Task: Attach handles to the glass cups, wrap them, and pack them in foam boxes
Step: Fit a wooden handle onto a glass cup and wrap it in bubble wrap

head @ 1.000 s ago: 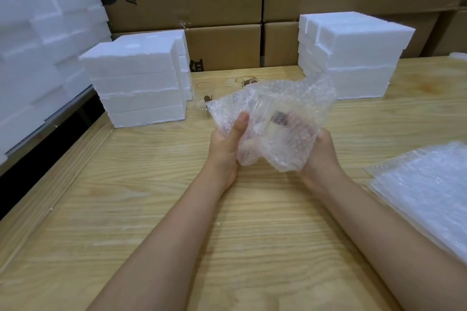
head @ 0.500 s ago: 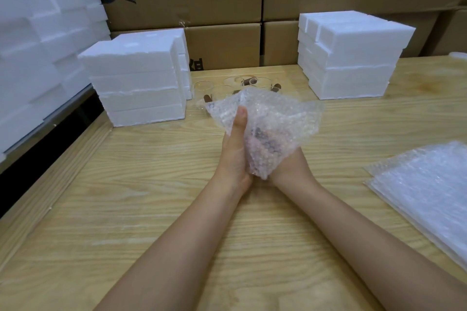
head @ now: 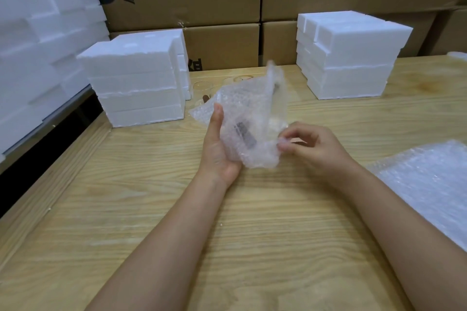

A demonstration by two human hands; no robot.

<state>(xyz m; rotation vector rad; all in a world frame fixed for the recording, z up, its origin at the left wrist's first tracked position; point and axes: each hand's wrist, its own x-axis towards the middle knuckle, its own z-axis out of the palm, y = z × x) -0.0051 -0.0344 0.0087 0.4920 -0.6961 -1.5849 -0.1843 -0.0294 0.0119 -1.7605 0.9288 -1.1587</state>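
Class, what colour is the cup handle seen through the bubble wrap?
Dark brown handle inside clear bubble wrap; head view.

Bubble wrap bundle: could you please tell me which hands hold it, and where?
The left hand cups the bubble wrap bundle's left side and underside; the right hand pinches its lower right edge.

Left hand (head: 217, 151) grips a glass cup (head: 249, 131) bundled in bubble wrap (head: 247, 101), thumb up, dark handle (head: 245, 134) showing through. Right hand (head: 310, 146) pinches the wrap's lower right edge. Bare cups (head: 202, 87) sit behind on the table (head: 227, 235), between left foam stack (head: 136, 83) and right foam stack (head: 351, 58); spare wrap sheets (head: 429, 184) far right.
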